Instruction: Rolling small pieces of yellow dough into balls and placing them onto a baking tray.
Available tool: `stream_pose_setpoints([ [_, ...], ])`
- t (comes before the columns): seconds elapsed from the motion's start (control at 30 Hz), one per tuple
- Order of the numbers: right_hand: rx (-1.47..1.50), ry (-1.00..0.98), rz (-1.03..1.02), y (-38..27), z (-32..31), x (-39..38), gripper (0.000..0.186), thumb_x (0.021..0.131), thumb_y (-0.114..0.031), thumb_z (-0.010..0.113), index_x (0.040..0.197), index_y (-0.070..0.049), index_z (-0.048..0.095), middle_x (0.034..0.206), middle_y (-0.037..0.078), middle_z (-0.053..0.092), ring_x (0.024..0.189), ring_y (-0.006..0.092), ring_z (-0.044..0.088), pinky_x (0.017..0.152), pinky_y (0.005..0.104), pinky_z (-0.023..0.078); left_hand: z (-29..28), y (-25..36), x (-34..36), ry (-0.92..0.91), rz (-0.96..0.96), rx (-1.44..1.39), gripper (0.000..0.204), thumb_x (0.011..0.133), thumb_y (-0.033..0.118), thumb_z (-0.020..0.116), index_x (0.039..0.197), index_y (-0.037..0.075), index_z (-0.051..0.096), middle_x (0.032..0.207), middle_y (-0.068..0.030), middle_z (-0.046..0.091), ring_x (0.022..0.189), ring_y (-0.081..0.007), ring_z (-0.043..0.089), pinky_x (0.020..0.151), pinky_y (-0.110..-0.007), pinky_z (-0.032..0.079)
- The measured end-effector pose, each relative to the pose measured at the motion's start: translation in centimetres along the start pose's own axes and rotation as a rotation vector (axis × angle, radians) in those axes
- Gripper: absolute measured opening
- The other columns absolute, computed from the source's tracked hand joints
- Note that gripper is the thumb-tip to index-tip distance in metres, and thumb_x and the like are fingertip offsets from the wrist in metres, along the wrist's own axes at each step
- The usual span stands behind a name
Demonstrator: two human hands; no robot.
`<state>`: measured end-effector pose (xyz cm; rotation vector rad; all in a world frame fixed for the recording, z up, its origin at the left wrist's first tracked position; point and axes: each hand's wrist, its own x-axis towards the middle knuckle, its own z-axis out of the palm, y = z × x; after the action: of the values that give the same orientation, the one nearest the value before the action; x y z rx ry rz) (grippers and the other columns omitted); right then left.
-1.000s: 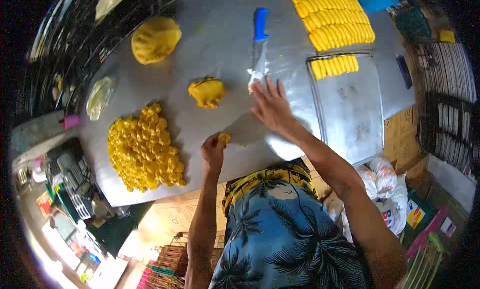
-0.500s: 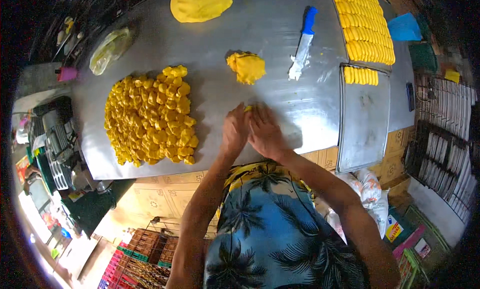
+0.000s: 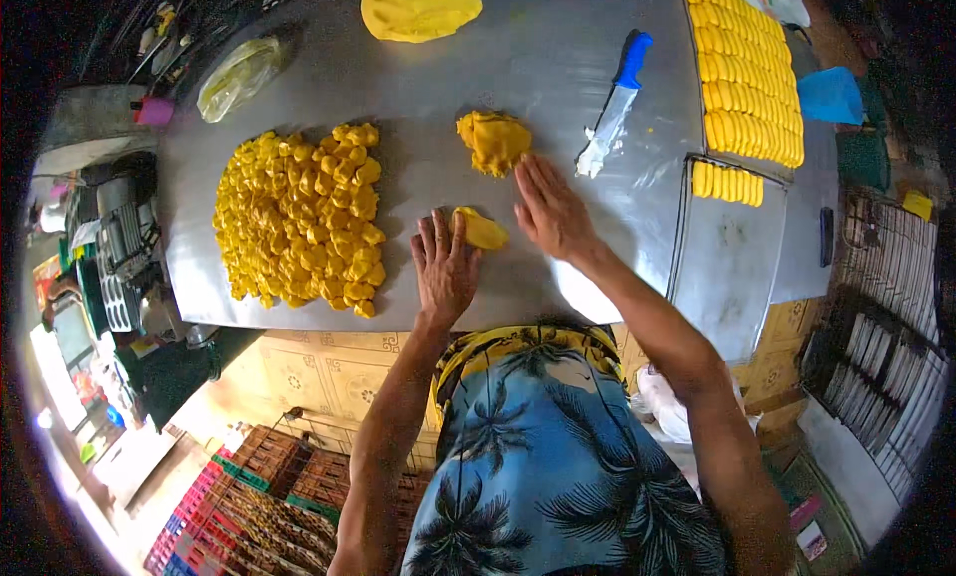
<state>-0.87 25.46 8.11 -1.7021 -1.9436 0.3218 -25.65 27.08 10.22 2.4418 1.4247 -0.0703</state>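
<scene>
My left hand (image 3: 445, 265) lies with fingers spread on the steel table, thumb and forefinger at the edge of a small flattened yellow dough piece (image 3: 477, 230). My right hand (image 3: 548, 213) is stretched out, fingertips beside the lower right of a rough dough lump (image 3: 490, 138). Many small glossy yellow pieces (image 3: 294, 218) are heaped to the left. A blue-handled knife (image 3: 625, 80) with white paste on its blade lies right of the lump.
The steel table (image 3: 558, 58) also bears a large dough mound (image 3: 418, 3), a plastic bag (image 3: 239, 78), a tray (image 3: 747, 73) filled with shaped dough rows and another tray (image 3: 727, 277) with one short row. Stacked crates (image 3: 259, 496) are below left.
My hands were together over the small piece and have moved apart; the piece now lies flattened in view. My right hand has gone forward toward the rough lump.
</scene>
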Motion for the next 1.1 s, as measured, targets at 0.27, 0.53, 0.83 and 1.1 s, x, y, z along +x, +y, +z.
stream_pose_setpoints([
  [0.27, -0.131, -0.001, -0.163, 3.0, 0.4, 2.2, 0.054, 0.095, -0.015, 0.068, 0.143, 0.006, 0.056, 0.146, 0.025, 0.059, 0.137, 0.0411, 0.056, 0.119, 0.0488, 0.043, 0.3, 0.1, 0.4, -0.065, -0.084, -0.001, 0.072, 0.107, 0.038, 0.057, 0.168, 0.013, 0.028, 0.174, -0.0218, 0.021, 0.16, -0.0477, 0.019, 0.126, -0.065, 0.017],
  [0.53, -0.088, -0.163, -0.152, -0.9, -1.1, 0.4, 0.046, 0.094, -0.017, 0.068, 0.134, 0.006, 0.064, 0.132, 0.022, 0.067, 0.128, 0.0348, 0.062, 0.112, 0.0455, 0.05, 1.2, -1.5, 1.7, 0.037, -0.099, -0.001, 0.072, 0.107, 0.039, 0.053, 0.168, 0.011, 0.027, 0.176, -0.0166, 0.021, 0.162, -0.0416, 0.017, 0.128, -0.06, 0.013],
  [0.83, -0.125, -0.167, -0.248, -7.5, 1.7, -4.2, 0.051, 0.093, -0.018, 0.067, 0.137, 0.006, 0.061, 0.14, 0.027, 0.061, 0.136, 0.0376, 0.057, 0.121, 0.0464, 0.042, 1.9, -2.7, 1.2, 0.044, 0.302, -0.08, 0.069, 0.103, 0.027, 0.057, 0.164, 0.004, 0.033, 0.171, -0.0207, 0.031, 0.158, -0.0417, 0.026, 0.128, -0.057, 0.018],
  [1.1, 0.0, -0.23, -0.164, -7.0, -0.6, -8.0, 0.05, 0.092, -0.012, 0.064, 0.139, 0.004, 0.061, 0.144, 0.024, 0.06, 0.138, 0.0376, 0.056, 0.123, 0.0482, 0.04, 2.6, 1.9, 3.3, 0.129, -0.023, 0.031, 0.064, 0.104, 0.021, 0.055, 0.162, 0.001, 0.035, 0.169, -0.0243, 0.033, 0.157, -0.0431, 0.03, 0.127, -0.054, 0.025],
])
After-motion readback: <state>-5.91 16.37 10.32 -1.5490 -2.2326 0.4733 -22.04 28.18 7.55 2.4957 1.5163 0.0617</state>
